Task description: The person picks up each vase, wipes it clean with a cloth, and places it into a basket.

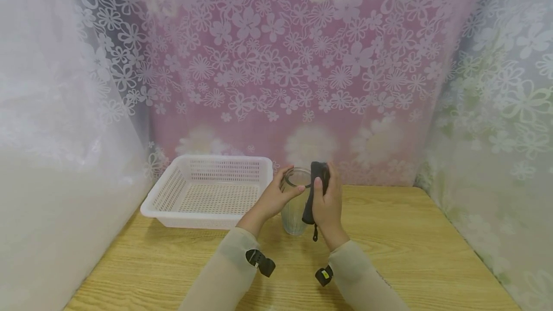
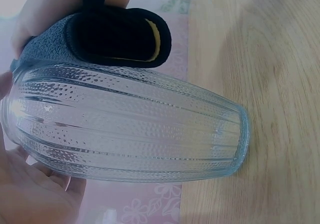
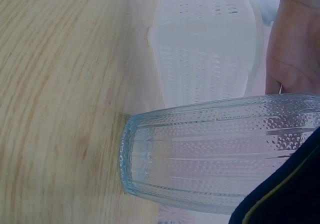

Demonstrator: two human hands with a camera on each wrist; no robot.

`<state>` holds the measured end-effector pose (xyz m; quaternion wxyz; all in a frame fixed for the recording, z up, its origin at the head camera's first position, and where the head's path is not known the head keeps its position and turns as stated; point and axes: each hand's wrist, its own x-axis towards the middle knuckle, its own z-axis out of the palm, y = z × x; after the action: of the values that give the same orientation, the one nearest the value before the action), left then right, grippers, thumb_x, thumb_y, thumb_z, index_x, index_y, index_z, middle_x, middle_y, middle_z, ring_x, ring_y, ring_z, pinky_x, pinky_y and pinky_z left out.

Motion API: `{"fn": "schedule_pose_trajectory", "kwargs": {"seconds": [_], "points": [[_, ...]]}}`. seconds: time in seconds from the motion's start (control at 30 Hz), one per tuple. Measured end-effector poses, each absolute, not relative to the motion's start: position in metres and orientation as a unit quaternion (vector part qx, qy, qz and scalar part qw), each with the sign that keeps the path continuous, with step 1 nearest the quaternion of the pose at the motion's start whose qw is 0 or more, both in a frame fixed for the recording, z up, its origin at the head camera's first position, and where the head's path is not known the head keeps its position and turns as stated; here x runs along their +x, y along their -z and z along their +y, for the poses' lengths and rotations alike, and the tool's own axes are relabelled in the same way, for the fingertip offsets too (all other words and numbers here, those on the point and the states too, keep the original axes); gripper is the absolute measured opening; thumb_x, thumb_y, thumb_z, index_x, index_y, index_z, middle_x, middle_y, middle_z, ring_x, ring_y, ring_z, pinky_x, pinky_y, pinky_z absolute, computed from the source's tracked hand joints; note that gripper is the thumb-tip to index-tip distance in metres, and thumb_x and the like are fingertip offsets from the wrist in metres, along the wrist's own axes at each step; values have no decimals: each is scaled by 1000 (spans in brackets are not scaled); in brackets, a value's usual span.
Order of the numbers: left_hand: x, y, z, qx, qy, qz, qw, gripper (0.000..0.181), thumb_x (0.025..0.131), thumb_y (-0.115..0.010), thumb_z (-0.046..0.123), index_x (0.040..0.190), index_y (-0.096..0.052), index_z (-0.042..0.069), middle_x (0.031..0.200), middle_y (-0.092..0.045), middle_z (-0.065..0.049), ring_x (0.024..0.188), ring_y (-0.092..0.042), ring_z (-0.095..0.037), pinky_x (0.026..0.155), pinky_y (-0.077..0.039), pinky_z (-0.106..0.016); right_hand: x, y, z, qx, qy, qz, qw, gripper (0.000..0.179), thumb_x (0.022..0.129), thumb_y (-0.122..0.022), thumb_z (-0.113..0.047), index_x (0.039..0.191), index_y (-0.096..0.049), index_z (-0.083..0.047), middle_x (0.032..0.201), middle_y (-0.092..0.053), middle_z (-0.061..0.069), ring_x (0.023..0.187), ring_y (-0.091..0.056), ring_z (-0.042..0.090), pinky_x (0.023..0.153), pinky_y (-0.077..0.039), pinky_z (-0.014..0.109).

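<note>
A clear ribbed glass vase (image 1: pixel 294 217) with a dimpled surface stands near the middle of the table, its base appearing to touch the wood. My left hand (image 1: pixel 276 196) grips it near the rim, thumb in front and fingers behind. In my right hand (image 1: pixel 329 203) I hold a dark fuzzy cloth pad (image 1: pixel 317 188) with a small hanging loop, pinched between thumb and fingers. Along its edge runs a yellow strip, seen in the left wrist view, where the pad (image 2: pixel 120 36) lies against the vase's side (image 2: pixel 130 124). Its exact kind is unclear.
Just left of the vase sits a white plastic basket (image 1: pixel 207 222) with slotted walls and nothing inside. The wood-grain table (image 1: pixel 389 234) ends at a pink flowered curtain (image 1: pixel 281 61) behind. Pale sheets hang along both sides.
</note>
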<state>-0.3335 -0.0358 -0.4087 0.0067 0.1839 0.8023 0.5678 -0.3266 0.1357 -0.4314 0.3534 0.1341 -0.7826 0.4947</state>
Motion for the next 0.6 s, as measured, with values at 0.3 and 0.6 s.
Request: {"fn": "schedule_pose_trajectory", "kwargs": {"seconds": [0.3, 0.6], "points": [[-333, 409, -36, 190, -572, 798, 3, 78, 91, -67, 57, 156, -28, 40, 163, -27, -6, 149, -21, -37, 112, -26, -67, -326, 432, 139, 117, -525, -787, 302, 54, 110, -35, -33, 159, -23, -11, 159, -30, 19, 143, -32, 39, 112, -29, 62], [-334, 409, -36, 189, -576, 795, 9, 81, 89, -67, 60, 156, -28, 39, 164, -25, -7, 150, -20, -36, 112, -25, -66, -328, 435, 144, 64, -592, -776, 210, 61, 109, -33, -45, 160, -18, -14, 159, -28, 18, 141, -34, 40, 112, -30, 61]]}}
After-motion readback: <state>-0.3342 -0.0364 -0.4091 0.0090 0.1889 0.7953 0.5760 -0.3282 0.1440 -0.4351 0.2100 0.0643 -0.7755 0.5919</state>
